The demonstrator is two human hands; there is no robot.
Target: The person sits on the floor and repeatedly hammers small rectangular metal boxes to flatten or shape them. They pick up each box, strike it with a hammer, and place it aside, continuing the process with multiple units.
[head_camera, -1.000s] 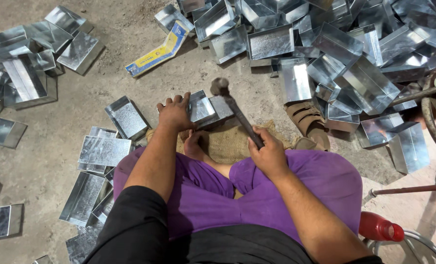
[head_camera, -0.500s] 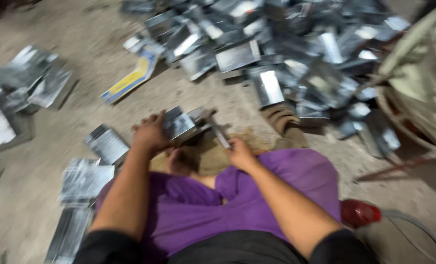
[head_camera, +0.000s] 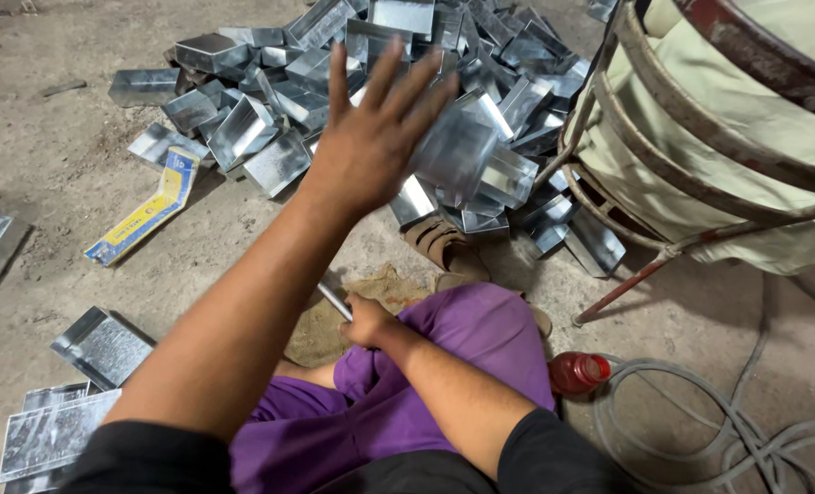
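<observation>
Head view. We see the left hand point(head_camera: 375, 137) raised with fingers spread wide, palm away from us, over a folded sheet-metal box point(head_camera: 458, 151) that appears blurred just beside its fingertips; whether the fingers touch the box we cannot tell. The box is a shiny, galvanised, open-ended channel with flat faces and sharp folds; its long axis runs roughly from lower left to upper right, toward the pile of like boxes point(head_camera: 353, 55) on the floor beyond. The right hand point(head_camera: 366, 320) is closed around a slim metal handle point(head_camera: 334, 300), which points up and to the left above the purple-clad lap; its head is hidden behind the left forearm. Flat metal blanks point(head_camera: 101, 343) lie at lower left, and a yellow-and-blue cardboard strip point(head_camera: 147, 209) lies near the pile. The floor point(head_camera: 60, 155) is dusty, rough concrete. At right stand a rusty round-bar frame point(head_camera: 664, 183) holding pale cloth, a red cap point(head_camera: 579, 372) and grey hose point(head_camera: 700, 421).
</observation>
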